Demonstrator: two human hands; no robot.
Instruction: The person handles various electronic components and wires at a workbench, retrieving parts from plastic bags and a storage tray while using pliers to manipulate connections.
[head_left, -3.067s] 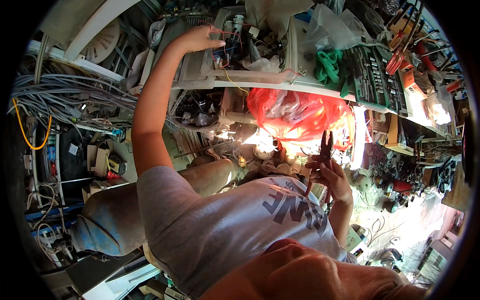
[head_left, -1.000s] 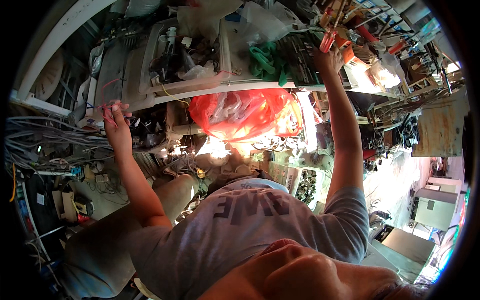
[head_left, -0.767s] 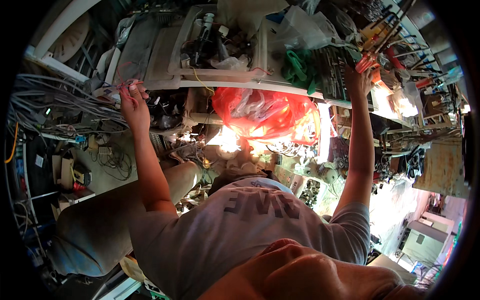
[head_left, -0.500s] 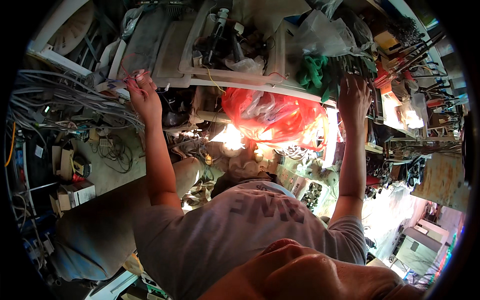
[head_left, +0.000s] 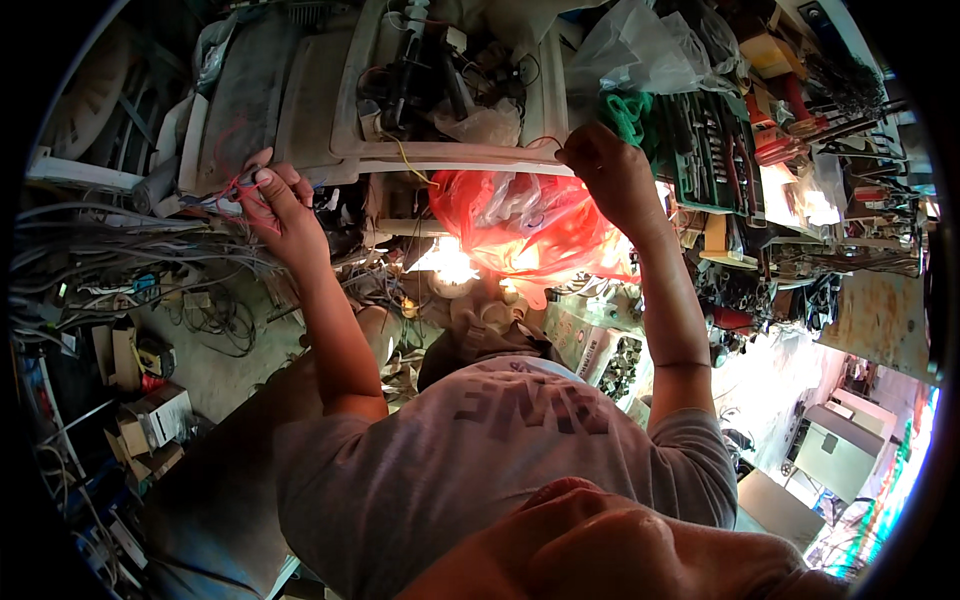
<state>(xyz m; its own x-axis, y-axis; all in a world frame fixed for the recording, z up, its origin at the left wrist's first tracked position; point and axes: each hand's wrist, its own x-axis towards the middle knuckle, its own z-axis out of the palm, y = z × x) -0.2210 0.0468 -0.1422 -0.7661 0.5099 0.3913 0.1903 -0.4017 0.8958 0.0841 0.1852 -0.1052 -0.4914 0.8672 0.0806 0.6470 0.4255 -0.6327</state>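
My left hand (head_left: 285, 205) is closed around a tangle of thin red wires (head_left: 256, 202), its thumb and fingers pinched together beside a bundle of grey cables. Further right, my right hand (head_left: 615, 178) reaches the front edge of a pale plastic tray (head_left: 460, 152). Its fingertips pinch at the end of a short red wire (head_left: 541, 140) that hangs over the tray's edge; the hand's back partly hides the grip. A yellow wire (head_left: 409, 160) also hangs over that edge. Behind the right hand lies a green tool case (head_left: 690, 150) with several dark metal pieces.
A red plastic bag (head_left: 510, 225) hangs below the tray beside a bright lamp (head_left: 447, 265). Grey cables (head_left: 120, 235) spread at the left. Clear plastic bags (head_left: 640, 50) and a green cloth-like bundle (head_left: 626, 115) lie at the back. Screwdrivers (head_left: 800, 140) crowd the right.
My right hand has moved left from the green tool case to the red wire at the tray's edge. My left hand still holds the red wires. The view has shifted slightly.
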